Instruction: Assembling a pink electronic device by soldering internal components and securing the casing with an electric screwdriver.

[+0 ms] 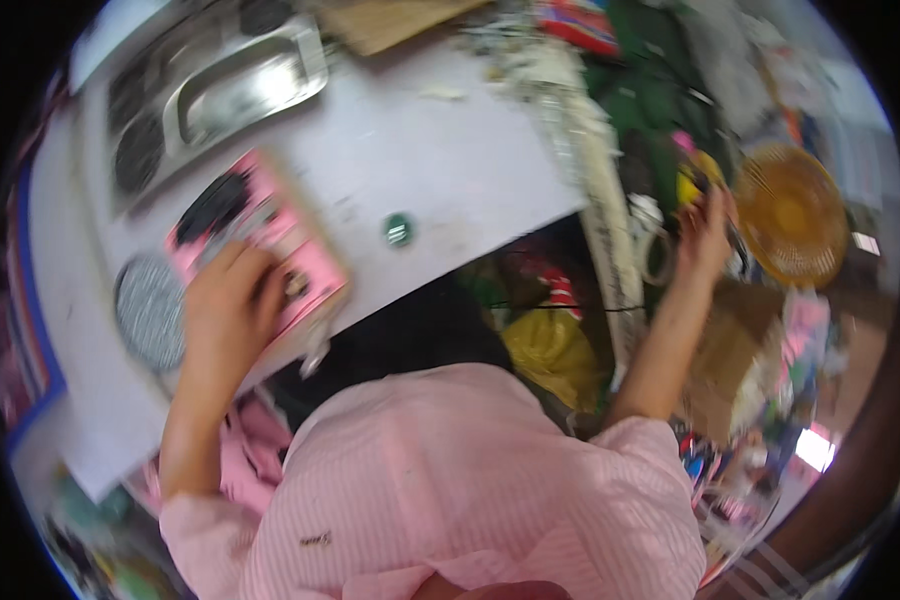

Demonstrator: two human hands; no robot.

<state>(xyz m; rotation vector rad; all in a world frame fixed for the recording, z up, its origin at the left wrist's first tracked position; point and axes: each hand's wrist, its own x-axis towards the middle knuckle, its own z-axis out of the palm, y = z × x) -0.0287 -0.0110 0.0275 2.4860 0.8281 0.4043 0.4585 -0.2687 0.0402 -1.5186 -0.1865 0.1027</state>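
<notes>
On the left of the white table, my left hand (232, 300) rests over a pink-topped board (315, 250) with a light brown edge. Its fingers curl downward and close together; what they hold, if anything, is hidden. Black strands (213, 208) and small greyish pieces lie on the board. A round grey ribbed disc (148, 310) is beside this hand. Out past the table's right edge, my right hand (708, 235) is closed by a small yellow thing (698, 180) with a pink top. Blur keeps me from telling what is between those fingers.
A metal compartment tray (175, 135) stands at the far left, with dark contents. A small green round thing (398, 230) lies mid-table. An orange-brown plastic basket (795, 215) is at the right, above a cardboard box (720, 350). A yellow bag (555, 355) lies below the table edge.
</notes>
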